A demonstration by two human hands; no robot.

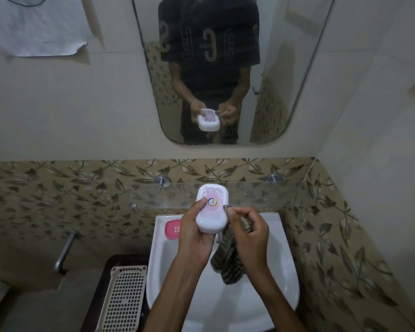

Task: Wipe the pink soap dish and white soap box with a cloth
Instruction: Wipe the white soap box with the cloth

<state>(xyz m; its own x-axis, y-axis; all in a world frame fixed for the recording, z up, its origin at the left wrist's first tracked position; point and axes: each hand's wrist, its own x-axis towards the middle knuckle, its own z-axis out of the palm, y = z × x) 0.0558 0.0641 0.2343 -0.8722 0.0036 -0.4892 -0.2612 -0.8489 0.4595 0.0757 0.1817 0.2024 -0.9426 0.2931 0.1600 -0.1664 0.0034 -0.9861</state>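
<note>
My left hand [194,238] holds the white soap box [212,213] above the basin, thumb on its pink patterned lid. My right hand [248,232] is closed on a dark striped cloth [228,259] that hangs down over the sink; its fingers pinch the cloth beside the box's right edge. The pink soap dish [173,230] lies on the sink's back left corner, partly hidden behind my left hand.
The white sink [268,295] is below my hands. A glass shelf [261,192] runs across the wall above it, with a mirror [273,104] higher up. A beige perforated basket [125,298] stands left of the sink, near a metal tap [64,250].
</note>
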